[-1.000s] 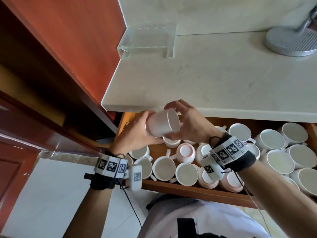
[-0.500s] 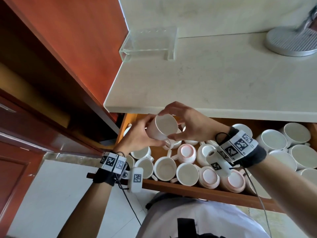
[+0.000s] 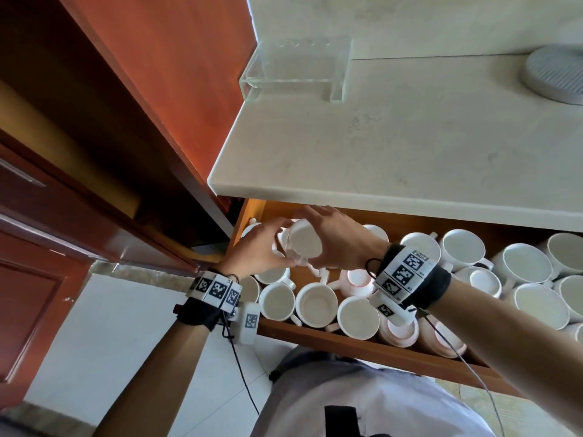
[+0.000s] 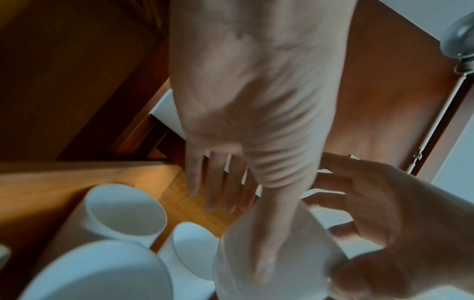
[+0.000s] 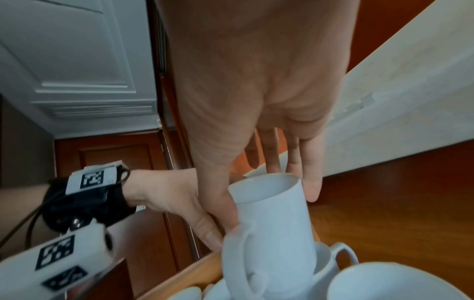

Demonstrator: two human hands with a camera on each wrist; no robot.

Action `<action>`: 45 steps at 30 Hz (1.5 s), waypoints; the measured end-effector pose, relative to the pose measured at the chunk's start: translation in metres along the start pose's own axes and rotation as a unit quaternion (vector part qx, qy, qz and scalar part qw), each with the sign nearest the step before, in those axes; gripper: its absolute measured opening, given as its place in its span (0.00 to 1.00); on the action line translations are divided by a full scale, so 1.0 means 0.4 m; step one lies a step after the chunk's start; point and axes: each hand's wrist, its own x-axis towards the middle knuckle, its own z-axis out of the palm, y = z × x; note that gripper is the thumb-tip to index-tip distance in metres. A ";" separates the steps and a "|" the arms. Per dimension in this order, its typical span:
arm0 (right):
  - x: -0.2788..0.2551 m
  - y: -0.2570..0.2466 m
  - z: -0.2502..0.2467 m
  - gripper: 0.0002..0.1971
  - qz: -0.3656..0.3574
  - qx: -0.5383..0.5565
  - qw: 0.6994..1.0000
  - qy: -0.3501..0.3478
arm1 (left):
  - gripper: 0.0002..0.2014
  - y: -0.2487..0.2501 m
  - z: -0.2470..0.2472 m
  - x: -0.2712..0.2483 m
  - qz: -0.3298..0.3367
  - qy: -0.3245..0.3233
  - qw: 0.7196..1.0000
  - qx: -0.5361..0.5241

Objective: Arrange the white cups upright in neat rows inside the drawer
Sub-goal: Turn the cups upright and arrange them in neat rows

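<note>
Both hands hold one white cup [image 3: 304, 242], mouth up, low over the back left corner of the wooden drawer [image 3: 347, 340]. My left hand [image 3: 263, 247] grips its left side, thumb laid along the wall [image 4: 266, 243]. My right hand [image 3: 340, 238] pinches the rim between thumb and fingers [image 5: 311, 182]. In the right wrist view the cup [image 5: 274, 213] has its handle [image 5: 238, 253] facing the camera and its base overlaps another cup [image 5: 325, 261] below. Several upright cups [image 3: 317, 305] fill the drawer. Some upside-down cups [image 3: 356, 279] show pinkish bases.
The pale countertop [image 3: 410, 152] overhangs the back of the drawer just above the hands. A clear plastic stand [image 3: 296, 70] and a grey round base [image 3: 555, 74] sit on it. Reddish wooden cabinets [image 3: 110, 152] stand to the left, close to the drawer's side.
The cup has turned from lying sideways to mouth up. Both hands have carried it down and back toward the drawer's back left corner.
</note>
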 end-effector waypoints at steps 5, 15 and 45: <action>0.026 -0.001 0.046 0.45 0.008 -0.048 0.998 -0.035 | 0.20 -0.041 -0.009 0.000 -0.069 -0.056 0.989 0.116; 0.061 -0.026 0.095 0.44 0.044 -0.085 0.993 -0.066 | 0.22 -0.032 -0.009 0.047 -0.077 -0.187 0.955 0.218; 0.069 -0.006 0.177 0.40 0.126 -0.107 0.981 -0.102 | 0.13 0.021 -0.011 0.061 -0.077 -0.166 0.944 0.273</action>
